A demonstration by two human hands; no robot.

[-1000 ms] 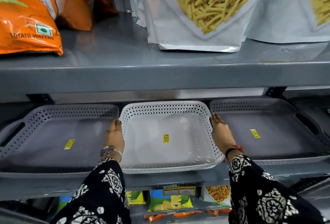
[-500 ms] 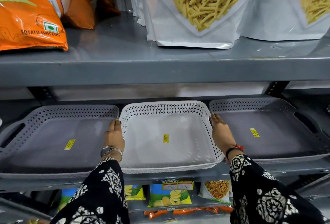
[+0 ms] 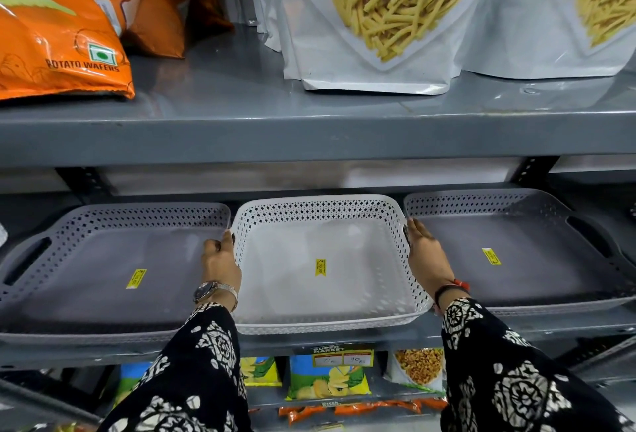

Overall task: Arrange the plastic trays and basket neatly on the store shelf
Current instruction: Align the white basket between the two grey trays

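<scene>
White basket between two grey trays, left hand and right hand flat against its sides, fingers mostly straight, not curled round anything.

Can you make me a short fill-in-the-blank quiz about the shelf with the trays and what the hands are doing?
1. The white basket sits between two ____ trays.
2. The left hand and right hand press against the basket's two ____.
3. Each tray and the basket carries a ____ price sticker.
4. A watch is worn on the ____ wrist.

Missing words: grey; sides; yellow; left
</scene>
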